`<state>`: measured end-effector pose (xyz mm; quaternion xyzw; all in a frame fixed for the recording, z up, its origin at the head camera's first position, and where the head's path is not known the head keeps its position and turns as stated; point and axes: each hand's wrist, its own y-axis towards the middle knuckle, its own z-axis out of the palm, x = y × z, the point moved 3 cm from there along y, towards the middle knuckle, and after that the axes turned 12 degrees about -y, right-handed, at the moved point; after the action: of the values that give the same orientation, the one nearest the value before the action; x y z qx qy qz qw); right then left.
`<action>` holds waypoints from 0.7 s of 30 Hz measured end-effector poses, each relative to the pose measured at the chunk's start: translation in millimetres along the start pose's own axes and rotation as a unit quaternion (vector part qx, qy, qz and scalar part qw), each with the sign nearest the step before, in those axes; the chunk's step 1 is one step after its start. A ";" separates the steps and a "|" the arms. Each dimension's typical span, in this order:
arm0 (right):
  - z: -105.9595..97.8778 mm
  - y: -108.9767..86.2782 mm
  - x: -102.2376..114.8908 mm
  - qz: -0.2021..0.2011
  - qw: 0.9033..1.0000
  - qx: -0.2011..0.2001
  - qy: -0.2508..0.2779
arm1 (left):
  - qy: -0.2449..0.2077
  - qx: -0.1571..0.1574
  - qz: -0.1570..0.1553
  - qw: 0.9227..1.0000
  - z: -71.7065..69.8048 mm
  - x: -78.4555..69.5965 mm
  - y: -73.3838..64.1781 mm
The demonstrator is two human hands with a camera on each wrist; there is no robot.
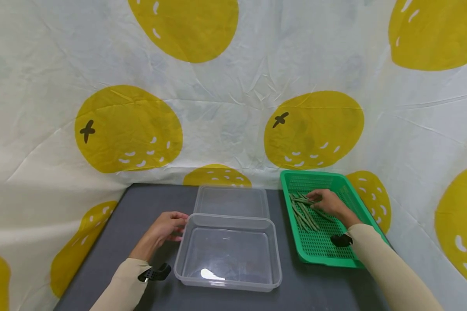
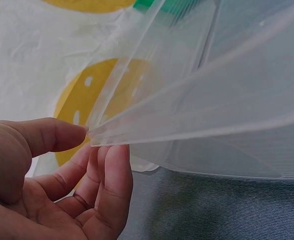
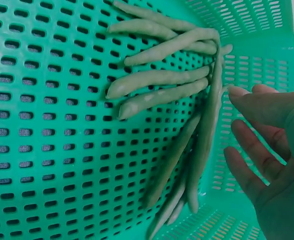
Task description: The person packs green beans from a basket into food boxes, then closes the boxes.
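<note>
A clear plastic container (image 1: 225,252) stands on the dark table with nothing in it. My left hand (image 1: 166,229) is at its far left corner; in the left wrist view the thumb lies on the rim (image 2: 187,137) and the curled fingers come up under it, pinching the edge. On the right, my right hand (image 1: 328,202) reaches into a green basket (image 1: 323,250). Several green beans (image 3: 162,82) lie across the basket's floor. My right thumb and fingers (image 3: 252,175) are spread, close beside the beans' ends, with none between them.
A flat clear plastic lid (image 1: 233,201) lies behind the container, near the wall. A cloth with yellow fruit prints (image 1: 225,129) hangs behind and along both sides. The dark table (image 1: 289,280) shows between container and basket.
</note>
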<state>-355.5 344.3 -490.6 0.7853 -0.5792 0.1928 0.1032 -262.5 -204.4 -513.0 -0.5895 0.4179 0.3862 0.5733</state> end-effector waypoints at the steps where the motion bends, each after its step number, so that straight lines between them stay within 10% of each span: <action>1: 0.3 0.2 -1.2 -0.001 1.000 -0.001 -0.003 | 0.000 0.000 0.000 1.000 -0.2 0.2 0.4; 21: 11.2 -0.8 -21.6 -0.017 0.999 0.032 -0.035 | 0.006 0.001 0.001 1.000 -1.5 4.5 1.1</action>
<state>-358.2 359.1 -509.8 0.8044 -0.5623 0.1818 0.0609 -261.9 -206.1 -517.5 -0.5909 0.4227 0.3826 0.5708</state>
